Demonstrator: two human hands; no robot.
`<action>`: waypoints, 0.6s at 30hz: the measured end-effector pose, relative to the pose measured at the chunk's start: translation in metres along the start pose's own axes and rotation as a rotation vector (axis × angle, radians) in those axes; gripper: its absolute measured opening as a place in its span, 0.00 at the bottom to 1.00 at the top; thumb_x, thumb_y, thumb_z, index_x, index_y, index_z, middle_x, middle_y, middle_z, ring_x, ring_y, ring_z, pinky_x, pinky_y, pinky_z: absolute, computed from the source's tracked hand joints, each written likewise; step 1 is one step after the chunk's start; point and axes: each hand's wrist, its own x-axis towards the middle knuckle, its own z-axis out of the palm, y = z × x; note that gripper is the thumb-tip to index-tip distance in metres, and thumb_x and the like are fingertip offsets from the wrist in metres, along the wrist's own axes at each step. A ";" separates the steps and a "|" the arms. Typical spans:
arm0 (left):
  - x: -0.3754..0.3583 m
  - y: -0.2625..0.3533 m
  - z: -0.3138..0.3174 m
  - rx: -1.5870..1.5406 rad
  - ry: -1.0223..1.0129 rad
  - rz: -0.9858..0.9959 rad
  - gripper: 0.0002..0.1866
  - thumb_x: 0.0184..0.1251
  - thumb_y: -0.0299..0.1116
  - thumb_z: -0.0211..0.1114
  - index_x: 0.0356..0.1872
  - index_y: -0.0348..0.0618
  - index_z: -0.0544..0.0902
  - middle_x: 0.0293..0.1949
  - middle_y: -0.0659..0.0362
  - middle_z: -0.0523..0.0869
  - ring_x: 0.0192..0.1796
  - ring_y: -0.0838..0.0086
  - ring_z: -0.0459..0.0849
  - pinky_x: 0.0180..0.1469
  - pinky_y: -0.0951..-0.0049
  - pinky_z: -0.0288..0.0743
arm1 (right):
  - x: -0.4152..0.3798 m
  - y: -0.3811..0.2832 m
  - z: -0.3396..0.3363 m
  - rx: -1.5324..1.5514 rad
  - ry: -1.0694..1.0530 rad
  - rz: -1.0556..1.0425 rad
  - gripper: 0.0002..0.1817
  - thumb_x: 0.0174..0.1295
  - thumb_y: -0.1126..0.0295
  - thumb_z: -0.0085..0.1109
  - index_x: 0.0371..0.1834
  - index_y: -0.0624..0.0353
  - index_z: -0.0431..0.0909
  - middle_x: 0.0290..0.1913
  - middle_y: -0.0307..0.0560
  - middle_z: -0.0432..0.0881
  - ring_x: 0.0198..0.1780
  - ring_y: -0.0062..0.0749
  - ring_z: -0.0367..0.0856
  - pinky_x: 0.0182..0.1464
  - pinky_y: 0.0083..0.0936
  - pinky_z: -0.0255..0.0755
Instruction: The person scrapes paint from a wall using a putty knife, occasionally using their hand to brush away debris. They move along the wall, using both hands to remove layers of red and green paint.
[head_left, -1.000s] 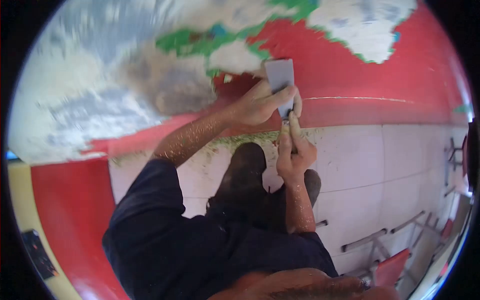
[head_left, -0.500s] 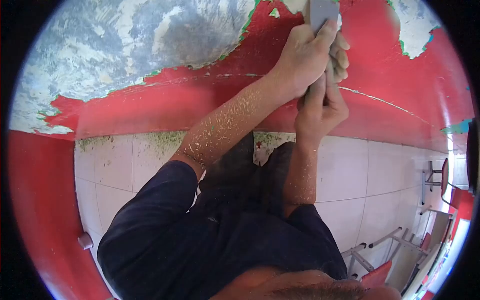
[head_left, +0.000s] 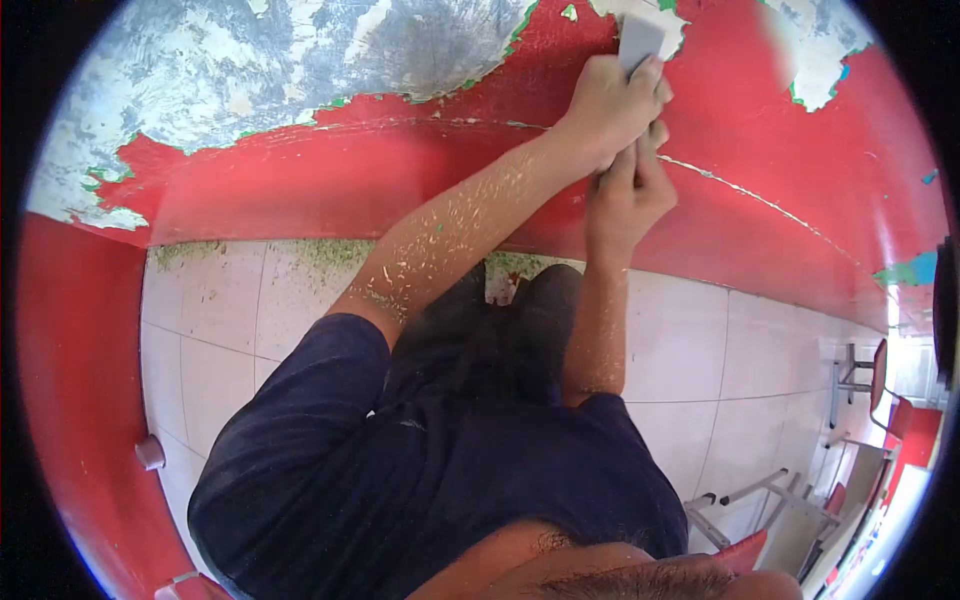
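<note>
Both my hands are closed round a paint scraper with a flat grey blade (head_left: 641, 40). My left hand (head_left: 612, 112) wraps the upper part, close below the blade. Lower down, my right hand (head_left: 632, 200) grips the handle, which the fingers mostly hide. The blade lies over a pale bare patch in the red painted wall (head_left: 440, 190); whether its edge touches cannot be told. Ragged green paint edges border this patch and a large stripped grey-white area (head_left: 290, 70) at upper left. Pale flakes cover my left forearm and speckle the right.
Green paint scraps (head_left: 325, 257) lie on the white tiled floor (head_left: 675, 340) along the wall's base. A red side surface (head_left: 80, 370) rises at left. Metal-legged furniture (head_left: 780, 495) and a red chair (head_left: 880, 385) stand at right.
The scraper and both hands have drawn back towards me along the wall, showing more of the bare patch around the blade. The camera view has shifted slightly.
</note>
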 end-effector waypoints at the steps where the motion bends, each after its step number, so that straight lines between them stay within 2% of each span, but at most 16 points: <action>1: 0.007 0.004 0.009 -0.083 0.004 0.057 0.16 0.72 0.39 0.52 0.29 0.38 0.74 0.19 0.63 0.70 0.20 0.77 0.69 0.21 0.71 0.70 | 0.006 -0.023 0.000 0.007 -0.004 0.125 0.15 0.65 0.78 0.50 0.54 0.69 0.77 0.32 0.34 0.78 0.31 0.13 0.69 0.32 0.12 0.65; 4: 0.006 0.008 0.011 -0.077 -0.022 0.114 0.15 0.72 0.39 0.52 0.29 0.37 0.74 0.20 0.63 0.71 0.20 0.78 0.69 0.21 0.72 0.69 | 0.010 -0.027 0.001 -0.134 0.013 -0.025 0.15 0.66 0.76 0.51 0.54 0.69 0.77 0.31 0.36 0.79 0.31 0.14 0.70 0.33 0.15 0.68; 5: 0.002 0.002 0.006 -0.124 -0.017 -0.025 0.14 0.72 0.38 0.53 0.29 0.37 0.74 0.21 0.63 0.71 0.20 0.79 0.69 0.21 0.73 0.69 | 0.008 -0.026 -0.001 -0.147 0.004 -0.030 0.15 0.66 0.76 0.50 0.54 0.68 0.77 0.30 0.37 0.80 0.31 0.15 0.70 0.33 0.16 0.68; 8: 0.008 0.000 0.005 -0.065 0.000 0.076 0.14 0.71 0.37 0.52 0.28 0.38 0.73 0.20 0.63 0.71 0.20 0.79 0.69 0.20 0.73 0.68 | 0.004 -0.023 -0.001 -0.156 -0.035 -0.065 0.15 0.66 0.76 0.50 0.54 0.68 0.77 0.31 0.40 0.82 0.31 0.16 0.72 0.33 0.18 0.69; 10: 0.021 0.031 0.017 -0.097 -0.013 0.177 0.14 0.71 0.37 0.52 0.26 0.39 0.73 0.19 0.63 0.71 0.18 0.78 0.68 0.19 0.73 0.67 | 0.037 -0.048 0.007 -0.157 -0.076 -0.141 0.15 0.65 0.78 0.50 0.54 0.68 0.77 0.34 0.42 0.84 0.33 0.17 0.74 0.36 0.18 0.71; 12: 0.030 0.051 0.019 -0.110 -0.042 0.281 0.14 0.70 0.35 0.52 0.26 0.38 0.73 0.19 0.62 0.71 0.14 0.77 0.66 0.17 0.73 0.67 | 0.036 -0.045 0.005 -0.245 -0.112 -0.190 0.16 0.65 0.78 0.50 0.55 0.68 0.77 0.37 0.44 0.85 0.35 0.18 0.76 0.37 0.19 0.71; 13: 0.026 0.038 0.014 -0.117 -0.043 0.215 0.16 0.71 0.40 0.55 0.25 0.41 0.72 0.16 0.65 0.68 0.16 0.80 0.67 0.19 0.76 0.67 | 0.040 -0.043 0.009 -0.282 -0.129 -0.229 0.16 0.65 0.79 0.51 0.55 0.68 0.76 0.39 0.44 0.85 0.36 0.18 0.76 0.37 0.19 0.72; 14: 0.009 0.029 0.010 -0.125 0.036 0.029 0.17 0.72 0.41 0.53 0.25 0.41 0.72 0.15 0.65 0.66 0.15 0.79 0.66 0.19 0.76 0.66 | 0.032 -0.034 0.009 -0.258 -0.068 -0.214 0.16 0.65 0.79 0.50 0.54 0.69 0.77 0.35 0.42 0.83 0.34 0.17 0.74 0.34 0.18 0.69; 16: 0.001 -0.005 -0.005 -0.025 0.024 -0.088 0.18 0.73 0.42 0.52 0.26 0.40 0.73 0.16 0.65 0.66 0.15 0.78 0.66 0.19 0.75 0.67 | -0.005 -0.004 0.004 -0.215 0.030 -0.162 0.15 0.64 0.80 0.49 0.53 0.70 0.77 0.29 0.36 0.78 0.29 0.14 0.70 0.29 0.16 0.65; 18: 0.007 0.010 0.000 -0.017 -0.022 -0.003 0.19 0.73 0.43 0.51 0.26 0.40 0.73 0.16 0.65 0.66 0.15 0.77 0.66 0.19 0.74 0.67 | 0.007 -0.018 0.007 -0.161 -0.002 -0.084 0.16 0.64 0.78 0.51 0.55 0.70 0.76 0.39 0.47 0.82 0.34 0.19 0.76 0.36 0.18 0.70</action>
